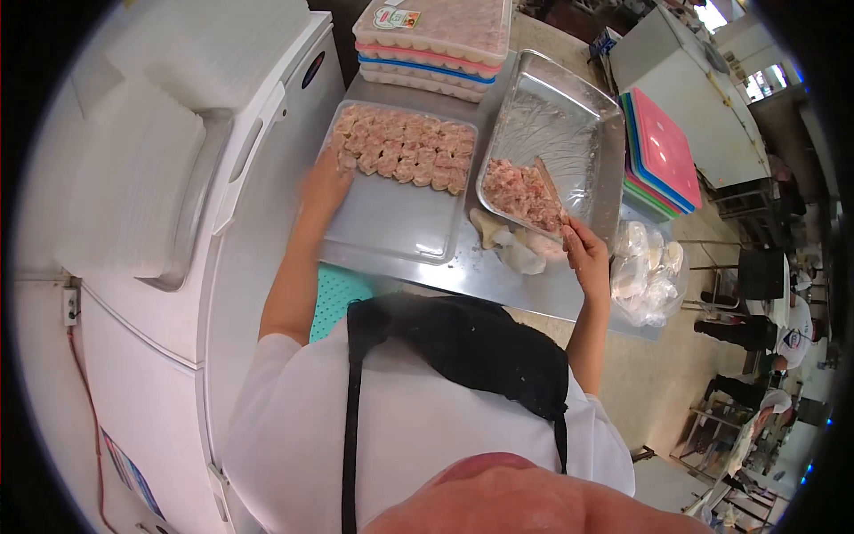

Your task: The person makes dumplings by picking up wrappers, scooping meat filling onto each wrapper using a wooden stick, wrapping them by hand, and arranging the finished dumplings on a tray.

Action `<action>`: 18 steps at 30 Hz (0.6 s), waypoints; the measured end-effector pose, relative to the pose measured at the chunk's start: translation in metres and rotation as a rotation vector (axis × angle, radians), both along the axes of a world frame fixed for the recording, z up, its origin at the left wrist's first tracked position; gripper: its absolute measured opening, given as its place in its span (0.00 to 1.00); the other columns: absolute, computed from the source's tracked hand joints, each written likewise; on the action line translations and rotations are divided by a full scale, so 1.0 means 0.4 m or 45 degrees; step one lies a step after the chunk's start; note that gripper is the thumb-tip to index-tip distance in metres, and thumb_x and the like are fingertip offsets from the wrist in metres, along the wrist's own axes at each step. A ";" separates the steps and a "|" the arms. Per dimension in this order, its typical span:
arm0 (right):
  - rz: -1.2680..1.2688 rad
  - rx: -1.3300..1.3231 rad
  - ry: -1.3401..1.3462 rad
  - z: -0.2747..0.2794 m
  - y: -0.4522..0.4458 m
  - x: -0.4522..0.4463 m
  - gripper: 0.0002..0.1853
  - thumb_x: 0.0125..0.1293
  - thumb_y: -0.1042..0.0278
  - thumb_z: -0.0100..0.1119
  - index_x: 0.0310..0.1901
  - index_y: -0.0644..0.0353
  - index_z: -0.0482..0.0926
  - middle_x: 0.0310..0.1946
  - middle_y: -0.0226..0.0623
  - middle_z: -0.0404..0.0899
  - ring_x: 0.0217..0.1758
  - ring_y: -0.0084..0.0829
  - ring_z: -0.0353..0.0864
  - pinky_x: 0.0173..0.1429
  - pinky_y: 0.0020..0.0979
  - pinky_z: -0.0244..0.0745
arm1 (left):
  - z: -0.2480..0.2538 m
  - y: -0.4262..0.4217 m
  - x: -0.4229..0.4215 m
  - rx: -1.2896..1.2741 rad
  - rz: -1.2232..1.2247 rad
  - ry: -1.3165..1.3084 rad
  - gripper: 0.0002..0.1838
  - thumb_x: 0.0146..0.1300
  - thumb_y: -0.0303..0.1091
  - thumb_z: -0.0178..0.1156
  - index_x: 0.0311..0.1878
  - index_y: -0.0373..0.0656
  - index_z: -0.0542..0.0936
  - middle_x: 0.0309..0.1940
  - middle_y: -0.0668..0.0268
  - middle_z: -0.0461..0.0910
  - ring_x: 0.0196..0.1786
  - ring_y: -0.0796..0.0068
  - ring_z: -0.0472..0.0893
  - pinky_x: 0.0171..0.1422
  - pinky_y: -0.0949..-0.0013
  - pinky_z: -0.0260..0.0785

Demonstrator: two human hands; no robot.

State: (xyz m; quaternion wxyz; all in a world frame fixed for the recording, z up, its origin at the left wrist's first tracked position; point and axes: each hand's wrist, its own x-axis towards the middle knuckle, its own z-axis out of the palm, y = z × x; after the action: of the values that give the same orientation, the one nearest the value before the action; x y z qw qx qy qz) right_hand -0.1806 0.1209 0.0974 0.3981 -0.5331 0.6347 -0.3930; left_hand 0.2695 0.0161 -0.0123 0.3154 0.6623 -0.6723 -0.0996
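My left hand [326, 182] is at the left edge of a clear plastic tray [391, 222], beside the nearest row of meat-filled dumplings [405, 147]; its fingers are blurred. Rows of these pieces cover the far half of the tray. In my right hand [585, 254] is a flat spatula [549, 185], its blade against the ground meat [520, 191] in the near left corner of a deep metal pan [556, 116]. Below the pan lie pale dough wrappers [486, 227] and a crumpled plastic bag [520, 255].
Filled lidded trays [431, 40] are stacked behind. Coloured lids [663, 147] are piled right of the pan, near bagged dough [648, 271]. A white freezer [169, 151] stands at the left. Several people work far off at the right, one in a white shirt [796, 329].
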 end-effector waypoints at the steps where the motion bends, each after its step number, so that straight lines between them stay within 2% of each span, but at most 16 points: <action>1: -0.010 0.008 -0.004 0.008 0.000 0.013 0.17 0.68 0.64 0.59 0.54 0.62 0.80 0.22 0.21 0.71 0.20 0.11 0.61 0.24 0.17 0.56 | -0.015 -0.014 0.002 -0.022 -0.022 -0.005 0.38 0.52 0.33 0.65 0.67 0.44 0.62 0.53 0.50 0.75 0.54 0.46 0.75 0.56 0.52 0.69; 3: -0.017 0.006 0.015 0.021 -0.002 0.030 0.17 0.68 0.64 0.59 0.54 0.62 0.80 0.22 0.21 0.71 0.20 0.10 0.61 0.23 0.17 0.56 | -0.031 -0.031 -0.002 -0.069 -0.069 -0.017 0.38 0.53 0.31 0.64 0.68 0.43 0.61 0.53 0.49 0.75 0.53 0.45 0.75 0.56 0.52 0.69; 6: -0.004 -0.006 0.075 0.034 -0.007 0.033 0.16 0.68 0.64 0.59 0.55 0.61 0.80 0.22 0.21 0.71 0.20 0.10 0.60 0.22 0.17 0.55 | -0.022 -0.015 -0.007 0.045 -0.103 0.120 0.36 0.53 0.30 0.63 0.67 0.42 0.62 0.54 0.48 0.74 0.54 0.44 0.75 0.56 0.51 0.68; 9: 0.006 -0.004 0.102 0.037 -0.013 0.033 0.16 0.69 0.65 0.59 0.55 0.61 0.79 0.22 0.21 0.71 0.19 0.10 0.60 0.22 0.17 0.55 | -0.002 0.004 -0.011 -0.019 -0.161 0.262 0.35 0.54 0.29 0.63 0.66 0.41 0.62 0.53 0.48 0.75 0.55 0.42 0.73 0.57 0.51 0.67; 12: 0.015 -0.001 0.123 0.037 -0.016 0.032 0.16 0.69 0.66 0.58 0.55 0.61 0.79 0.22 0.21 0.70 0.19 0.10 0.60 0.22 0.17 0.55 | -0.041 -0.021 -0.011 -0.172 -0.082 0.264 0.36 0.54 0.30 0.64 0.67 0.42 0.62 0.53 0.48 0.74 0.56 0.42 0.72 0.58 0.52 0.66; 15: 0.037 0.020 0.124 0.043 -0.018 0.029 0.16 0.69 0.65 0.58 0.55 0.61 0.79 0.22 0.20 0.70 0.20 0.10 0.61 0.22 0.16 0.56 | -0.045 -0.029 -0.023 -0.190 -0.059 0.185 0.36 0.55 0.31 0.65 0.67 0.44 0.63 0.53 0.48 0.75 0.57 0.43 0.71 0.59 0.52 0.66; 18: 0.043 0.008 0.112 0.039 -0.021 0.016 0.16 0.69 0.63 0.57 0.55 0.61 0.79 0.22 0.20 0.70 0.20 0.10 0.62 0.22 0.15 0.56 | -0.003 -0.005 -0.031 0.086 0.054 0.133 0.36 0.55 0.31 0.65 0.67 0.44 0.63 0.53 0.48 0.75 0.57 0.44 0.72 0.58 0.52 0.66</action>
State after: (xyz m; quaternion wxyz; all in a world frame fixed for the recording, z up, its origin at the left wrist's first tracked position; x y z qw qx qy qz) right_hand -0.1740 0.1124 0.1131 0.3781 -0.5592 0.6438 -0.3605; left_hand 0.2569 0.0141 -0.0137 0.3295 0.6806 -0.6369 -0.1500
